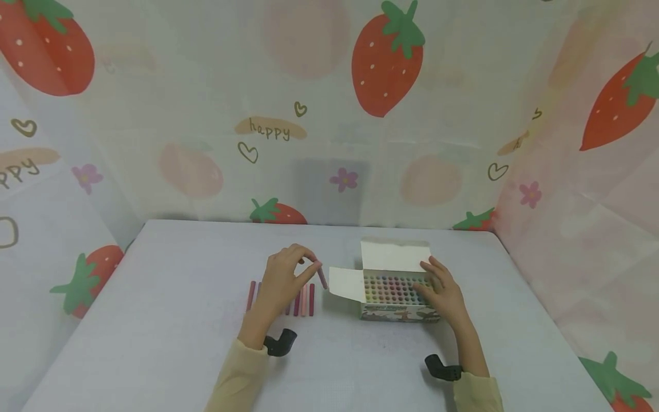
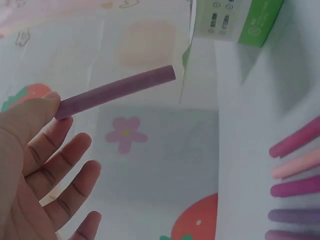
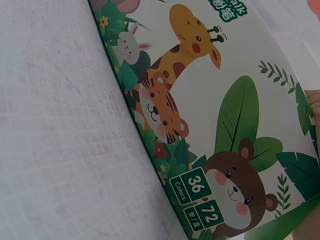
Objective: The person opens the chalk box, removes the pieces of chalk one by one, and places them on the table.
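My left hand (image 1: 280,280) pinches one end of a purple chalk stick (image 2: 117,92) between thumb and index finger, the other fingers loosely bent. In the head view the stick hangs tilted, just left of the open chalk box (image 1: 393,312). Tops of many coloured chalks (image 1: 391,290) show in rows inside the box. My right hand (image 1: 445,292) rests at the box's right end, its thumb over the chalks and its fingers near the raised lid (image 1: 395,254). Below my left hand lies a row of pink and purple chalks (image 1: 311,300), partly hidden by it.
The box's side flap (image 1: 347,283) sticks out to the left. Animal pictures cover the box's front panel (image 3: 200,115). A white table (image 1: 170,320) carries everything, and a strawberry-print cloth (image 1: 216,103) hangs behind it and at both sides. Black wrist mounts (image 1: 282,343) sit on both wrists.
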Available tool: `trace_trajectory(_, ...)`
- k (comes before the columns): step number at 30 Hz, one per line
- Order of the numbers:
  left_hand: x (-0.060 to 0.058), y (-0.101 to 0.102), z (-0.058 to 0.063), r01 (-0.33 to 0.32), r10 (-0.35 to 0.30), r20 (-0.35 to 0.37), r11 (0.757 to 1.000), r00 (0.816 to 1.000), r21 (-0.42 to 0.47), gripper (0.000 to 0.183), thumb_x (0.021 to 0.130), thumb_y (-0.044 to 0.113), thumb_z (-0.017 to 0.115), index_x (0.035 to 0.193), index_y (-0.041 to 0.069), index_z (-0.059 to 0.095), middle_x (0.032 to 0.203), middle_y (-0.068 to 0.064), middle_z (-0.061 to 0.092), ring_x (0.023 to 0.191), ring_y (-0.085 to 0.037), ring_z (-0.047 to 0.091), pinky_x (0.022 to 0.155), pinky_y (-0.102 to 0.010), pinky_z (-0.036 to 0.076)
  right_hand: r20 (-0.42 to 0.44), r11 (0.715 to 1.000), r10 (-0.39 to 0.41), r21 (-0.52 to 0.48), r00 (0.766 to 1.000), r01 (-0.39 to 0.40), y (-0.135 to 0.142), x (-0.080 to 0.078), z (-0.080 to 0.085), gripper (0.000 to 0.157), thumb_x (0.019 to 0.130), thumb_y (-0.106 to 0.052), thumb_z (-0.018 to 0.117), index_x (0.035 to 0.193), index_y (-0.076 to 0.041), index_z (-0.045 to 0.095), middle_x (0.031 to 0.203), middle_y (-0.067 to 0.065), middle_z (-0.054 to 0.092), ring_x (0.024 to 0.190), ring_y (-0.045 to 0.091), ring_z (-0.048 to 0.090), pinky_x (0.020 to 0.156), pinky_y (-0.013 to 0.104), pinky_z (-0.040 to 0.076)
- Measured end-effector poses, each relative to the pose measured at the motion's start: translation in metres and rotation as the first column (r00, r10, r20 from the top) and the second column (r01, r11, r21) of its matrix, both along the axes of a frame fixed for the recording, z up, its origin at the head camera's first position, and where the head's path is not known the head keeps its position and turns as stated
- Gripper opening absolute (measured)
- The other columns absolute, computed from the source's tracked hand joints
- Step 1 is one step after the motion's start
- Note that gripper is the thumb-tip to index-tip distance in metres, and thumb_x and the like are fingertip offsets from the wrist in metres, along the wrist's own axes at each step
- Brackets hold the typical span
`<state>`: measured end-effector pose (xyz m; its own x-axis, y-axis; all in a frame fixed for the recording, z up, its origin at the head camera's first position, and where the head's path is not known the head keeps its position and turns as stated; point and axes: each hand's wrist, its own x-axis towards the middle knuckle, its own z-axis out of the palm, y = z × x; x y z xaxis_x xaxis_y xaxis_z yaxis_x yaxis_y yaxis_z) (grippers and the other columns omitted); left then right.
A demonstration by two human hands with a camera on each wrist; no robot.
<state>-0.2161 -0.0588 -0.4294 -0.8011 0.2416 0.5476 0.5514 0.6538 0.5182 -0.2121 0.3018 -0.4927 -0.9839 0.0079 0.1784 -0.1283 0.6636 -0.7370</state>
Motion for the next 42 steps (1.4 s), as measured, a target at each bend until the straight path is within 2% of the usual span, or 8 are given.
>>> trace_trajectory(3, 0.001, -0.008, 0.003, 0.006, -0.006, -0.003, 0.999, 1.000, 0.031, 0.013, 0.086, 0.025, 0.067, 0.092, 0.014, 0.065, 0.091, 0.001, 0.065, 0.081, -0.018, 0.058, 0.076, -0.039, 0.041, 0.004, 1.000, 0.001, -0.004, 1.000, -0.001, 0.000, 0.001, 0.000, 0.058, 0.085, -0.032, 0.067, 0.135, -0.014, 0.045, 0.152, 0.009, 0.024, 0.138, 0.038, 0.021, 0.102, 0.064, 0.020)
trace_trajectory(12, -0.004, -0.034, -0.002, -0.025, 0.026, -0.015, 0.998, 1.000, 0.064, 0.017, 0.084, 0.025, 0.068, 0.094, 0.012, 0.064, 0.091, 0.000, 0.065, 0.083, -0.020, 0.060, 0.078, -0.039, 0.042, 0.006, 1.000, 0.014, -0.010, 1.000, -0.014, -0.001, 0.002, 0.001, 0.057, 0.086, -0.032, 0.066, 0.136, -0.013, 0.045, 0.151, 0.010, 0.024, 0.137, 0.039, 0.021, 0.101, 0.065, 0.019)
trace_trajectory(20, -0.002, -0.053, -0.004, -0.068, 0.062, 0.059, 0.991, 0.996, 0.112, 0.017, 0.085, 0.024, 0.067, 0.098, 0.013, 0.063, 0.096, -0.001, 0.063, 0.088, -0.020, 0.058, 0.073, -0.035, 0.045, 0.002, 1.000, 0.010, -0.004, 1.000, -0.010, -0.001, 0.000, -0.002, 0.057, 0.085, -0.031, 0.067, 0.135, -0.013, 0.046, 0.151, 0.011, 0.025, 0.137, 0.040, 0.022, 0.101, 0.065, 0.020)
trace_trajectory(27, -0.003, -0.073, -0.010, -0.104, 0.097, 0.099, 0.992, 0.990, 0.077, 0.018, 0.087, 0.023, 0.065, 0.100, 0.011, 0.064, 0.098, -0.002, 0.063, 0.090, -0.020, 0.059, 0.071, -0.036, 0.046, -0.011, 1.000, 0.012, 0.008, 1.000, -0.012, -0.001, 0.000, -0.002, 0.058, 0.085, -0.031, 0.067, 0.135, -0.013, 0.046, 0.151, 0.012, 0.025, 0.136, 0.040, 0.022, 0.101, 0.066, 0.020)
trace_trajectory(30, -0.002, -0.082, -0.011, -0.108, 0.103, 0.155, 0.994, 0.982, 0.026, 0.018, 0.088, 0.024, 0.064, 0.100, 0.010, 0.064, 0.097, -0.004, 0.063, 0.090, -0.023, 0.059, 0.072, -0.038, 0.047, -0.011, 1.000, 0.010, 0.009, 1.000, -0.010, -0.001, 0.000, -0.002, 0.058, 0.085, -0.031, 0.067, 0.135, -0.013, 0.046, 0.151, 0.011, 0.025, 0.136, 0.040, 0.022, 0.100, 0.066, 0.020)
trace_trajectory(35, 0.000, -0.098, -0.012, -0.113, 0.124, 0.255, 0.992, 0.959, -0.057, 0.019, 0.090, 0.025, 0.060, 0.101, 0.010, 0.064, 0.099, -0.005, 0.063, 0.093, -0.027, 0.060, 0.074, -0.041, 0.047, -0.014, 1.000, 0.013, -0.004, 1.000, -0.014, 0.000, 0.002, 0.000, 0.058, 0.084, -0.031, 0.067, 0.135, -0.013, 0.045, 0.151, 0.011, 0.025, 0.137, 0.040, 0.022, 0.100, 0.066, 0.020)
trace_trajectory(42, 0.007, -0.119, -0.010, -0.136, 0.176, 0.339, 0.981, 0.924, -0.137, 0.018, 0.093, 0.021, 0.056, 0.103, 0.006, 0.061, 0.104, -0.010, 0.062, 0.096, -0.030, 0.058, 0.079, -0.048, 0.042, -0.005, 1.000, 0.019, -0.018, 1.000, -0.019, 0.001, 0.001, 0.000, 0.059, 0.085, -0.033, 0.067, 0.136, -0.014, 0.045, 0.152, 0.009, 0.024, 0.137, 0.040, 0.020, 0.100, 0.068, 0.019)
